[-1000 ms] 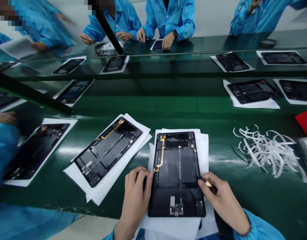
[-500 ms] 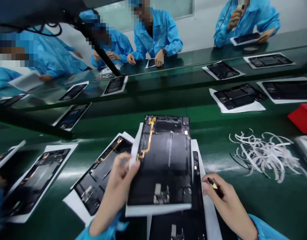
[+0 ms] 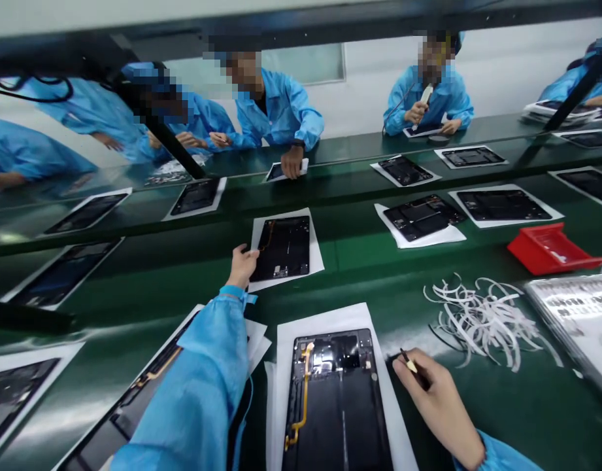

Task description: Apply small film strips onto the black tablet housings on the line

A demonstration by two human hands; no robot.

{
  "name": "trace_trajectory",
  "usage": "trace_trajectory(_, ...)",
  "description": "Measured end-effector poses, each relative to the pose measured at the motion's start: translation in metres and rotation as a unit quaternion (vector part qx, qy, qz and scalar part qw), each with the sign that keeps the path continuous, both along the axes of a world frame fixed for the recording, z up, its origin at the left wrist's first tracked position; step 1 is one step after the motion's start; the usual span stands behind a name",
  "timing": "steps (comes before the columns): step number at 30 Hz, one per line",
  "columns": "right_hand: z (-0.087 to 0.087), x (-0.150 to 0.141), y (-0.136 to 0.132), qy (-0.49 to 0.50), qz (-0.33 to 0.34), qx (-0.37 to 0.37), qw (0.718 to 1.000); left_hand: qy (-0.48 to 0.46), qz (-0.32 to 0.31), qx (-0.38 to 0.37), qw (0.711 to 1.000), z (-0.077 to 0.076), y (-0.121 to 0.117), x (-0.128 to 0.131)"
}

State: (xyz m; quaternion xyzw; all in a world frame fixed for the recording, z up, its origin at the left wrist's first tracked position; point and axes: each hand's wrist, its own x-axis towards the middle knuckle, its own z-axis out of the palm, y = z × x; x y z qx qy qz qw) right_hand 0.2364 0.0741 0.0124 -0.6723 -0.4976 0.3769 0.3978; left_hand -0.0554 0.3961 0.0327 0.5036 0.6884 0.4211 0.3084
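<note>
My left hand (image 3: 242,265) reaches far forward, gripping the left edge of an opened tablet (image 3: 285,248) and the white sheet under it. This tablet shows black innards and an orange ribbon cable, and it rests on the green strip beyond my bench. My right hand (image 3: 435,392) is closed round a slim pointed tool with a dark tip and a pale yellow part (image 3: 409,362); the rest is hidden in the fingers. Left of that hand, a second opened tablet (image 3: 330,405) lies on white paper right before me. My left sleeve partly covers a third tablet (image 3: 134,405).
A tangle of white strips (image 3: 487,320) lies right of centre. Behind it are a red bin (image 3: 550,248) and a clear-wrapped stack of sheets (image 3: 580,314). More opened tablets on paper (image 3: 418,216) line the green strips. Co-workers in blue (image 3: 276,108) work across the line.
My left hand has carried the top tablet forward and set it down on the far strip, uncovering the tablet beneath. My right hand stays close by, still holding the tool. The view has shifted.
</note>
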Motion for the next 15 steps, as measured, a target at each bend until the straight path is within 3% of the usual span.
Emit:
trace_trajectory(4, 0.008, 0.006, 0.0, 0.034, -0.058, 0.028, 0.997, 0.085, -0.054, 0.086, 0.991, 0.014, -0.03, 0.006)
trace_trajectory(8, 0.006, 0.003, 0.001, 0.104, -0.052, 0.001, 0.993, 0.119, -0.241, 0.111, 0.957, 0.013, -0.119, 0.038)
trace_trajectory(11, 0.0, -0.006, 0.004, 0.14, -0.024, -0.008, 0.99, 0.155, -0.404, 0.104, 0.896, 0.001, -0.196, 0.061)
trace_trajectory(13, -0.003, -0.01, 0.005, 0.141, -0.019, -0.001, 0.99, 0.2, -0.447, 0.099, 0.866, -0.008, -0.229, 0.069)
trace_trajectory(15, -0.005, -0.013, 0.006, 0.141, -0.017, 0.008, 0.99, 0.22, -0.454, 0.094, 0.859, -0.015, -0.245, 0.072)
